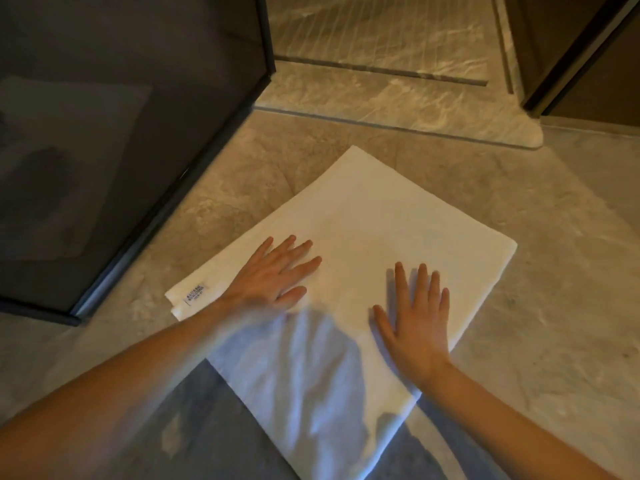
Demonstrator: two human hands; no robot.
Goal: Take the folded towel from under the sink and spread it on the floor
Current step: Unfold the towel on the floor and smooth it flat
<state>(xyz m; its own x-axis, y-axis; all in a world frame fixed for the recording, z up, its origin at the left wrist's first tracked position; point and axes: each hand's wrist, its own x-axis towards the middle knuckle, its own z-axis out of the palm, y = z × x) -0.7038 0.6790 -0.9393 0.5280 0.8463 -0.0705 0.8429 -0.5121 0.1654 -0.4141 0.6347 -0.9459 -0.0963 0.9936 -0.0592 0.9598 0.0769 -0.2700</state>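
Soft matt cloth towel point(363, 220), glossy stone floor point(554, 306)

White towel point(363, 230) lies flat on the floor, spread out, set at a slant so one corner points away toward the far side. Plain terry surface, mostly smooth, soft wrinkles in the near shaded part. Small printed label point(194, 293) sewn at the left corner, where a doubled edge shows two layers. Right corner squared off and flat. Near end runs out past the bottom of the view.
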